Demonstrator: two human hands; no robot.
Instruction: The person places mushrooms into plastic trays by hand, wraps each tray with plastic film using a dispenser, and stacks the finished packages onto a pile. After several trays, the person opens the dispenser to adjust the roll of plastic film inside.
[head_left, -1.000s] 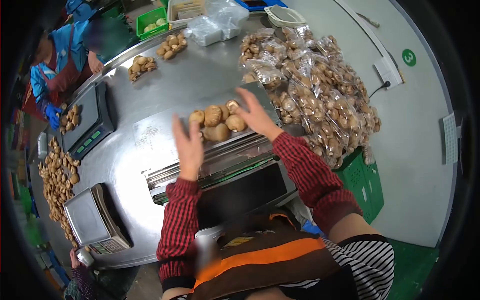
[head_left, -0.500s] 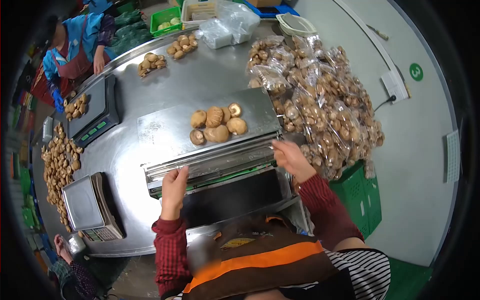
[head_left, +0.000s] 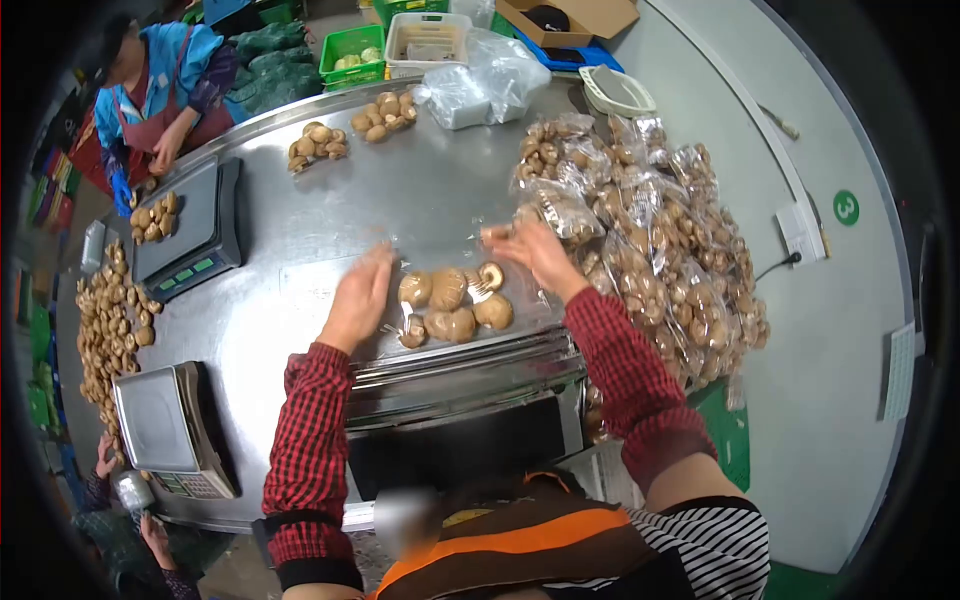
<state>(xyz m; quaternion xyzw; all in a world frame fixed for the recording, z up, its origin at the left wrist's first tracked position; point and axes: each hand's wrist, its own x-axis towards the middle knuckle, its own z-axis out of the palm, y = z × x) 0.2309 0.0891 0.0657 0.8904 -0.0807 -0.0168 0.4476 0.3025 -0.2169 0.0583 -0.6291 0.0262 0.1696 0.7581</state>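
1. My left hand (head_left: pixel 360 297), fingers nearly closed, pinches the clear film (head_left: pixel 472 298) on one side.
2. My right hand (head_left: pixel 537 252) pinches its other side, fingers slightly spread.
3. The loose mushrooms (head_left: pixel 447 290) lie beneath it, beyond the wrapping machine (head_left: pixel 455 382).
4. Bagged mushrooms (head_left: pixel 655 240) heap near my right hand.

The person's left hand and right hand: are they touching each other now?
Apart. The head view shows a clear gap between the left hand and the right hand, partly filled by mushrooms.
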